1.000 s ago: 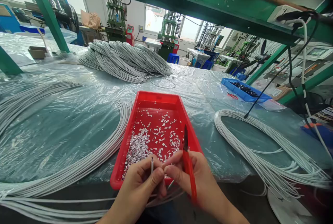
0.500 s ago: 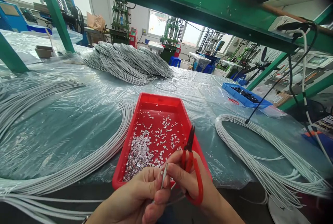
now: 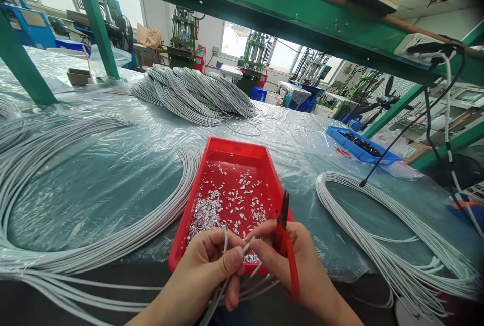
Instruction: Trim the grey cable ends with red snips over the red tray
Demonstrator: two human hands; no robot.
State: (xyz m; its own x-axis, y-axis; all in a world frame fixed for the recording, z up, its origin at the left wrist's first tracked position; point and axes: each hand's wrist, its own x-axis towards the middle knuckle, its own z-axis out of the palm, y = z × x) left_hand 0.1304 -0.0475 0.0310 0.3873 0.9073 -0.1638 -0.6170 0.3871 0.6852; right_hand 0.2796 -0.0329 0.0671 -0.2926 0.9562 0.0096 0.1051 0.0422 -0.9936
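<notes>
Over the near end of a red tray (image 3: 182, 230), my left hand (image 3: 206, 270) is closed round thin grey cables (image 3: 226, 245), one end sticking up past the thumb. My right hand (image 3: 302, 265) keeps red-handled snips (image 3: 281, 240) against its palm, their dark blades pointing up and away. Its thumb and forefinger pinch the tip of another cable (image 3: 247, 246), which runs out of the left hand. Small silvery scraps (image 3: 206, 212) lie in the tray, heaped at its left side. Fingers partly hide the cable ends.
Bundled cables (image 3: 151, 230) curve along the left, with another coil (image 3: 336, 205) at the right. A large cable pile (image 3: 196, 96) lies farther back. A blue tray (image 3: 385, 158) holds black parts. A green beam (image 3: 264, 10) crosses overhead; a black cord (image 3: 393, 147) hangs at right.
My hands have drawn slightly apart. Two cable ends now show separately, one upright by the left thumb, one in the right fingertips. The snips stay in my right hand. The view has shifted slightly.
</notes>
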